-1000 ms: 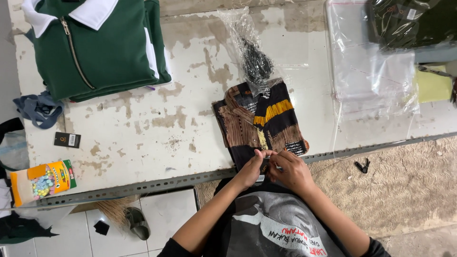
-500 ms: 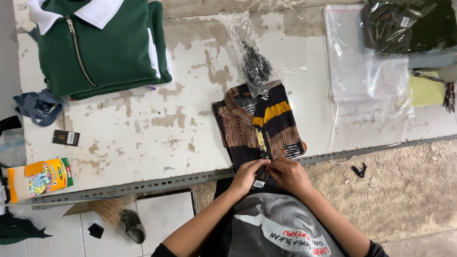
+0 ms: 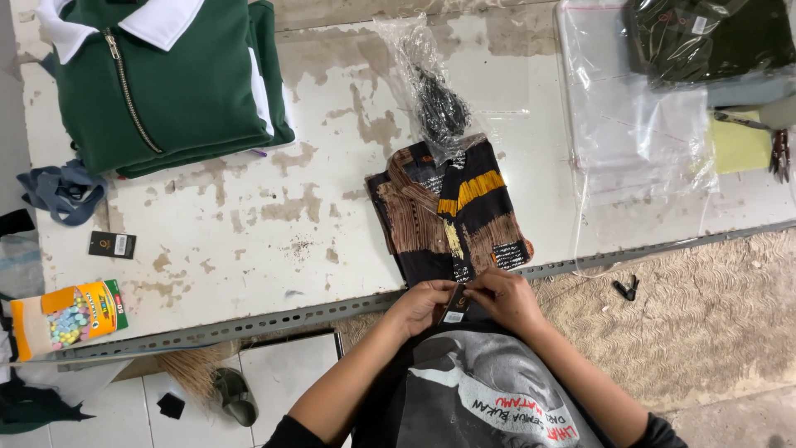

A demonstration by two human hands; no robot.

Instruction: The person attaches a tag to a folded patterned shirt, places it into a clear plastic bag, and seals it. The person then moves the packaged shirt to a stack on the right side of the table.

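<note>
A folded patterned shirt [image 3: 452, 211], black with brown and yellow patches, lies on the worn white table [image 3: 249, 224] near its front edge. My left hand [image 3: 423, 305] and my right hand [image 3: 506, 300] meet just below the shirt's near end. Between their fingertips they pinch a small dark hang tag [image 3: 454, 304]. A crumpled clear plastic bag [image 3: 433, 95] with something dark inside rests on the far end of the shirt.
A folded green zip jacket [image 3: 162, 79] lies at the back left, with grey fabric [image 3: 62, 191] and a black tag [image 3: 112, 245] beside it. A colourful box [image 3: 66, 314] sits front left. Clear bags [image 3: 638, 124] and a packed dark garment [image 3: 709, 37] lie at right.
My hands have slid a little toward me along the shirt's near edge, still pinching the tag. The shirt and bag have not moved.
</note>
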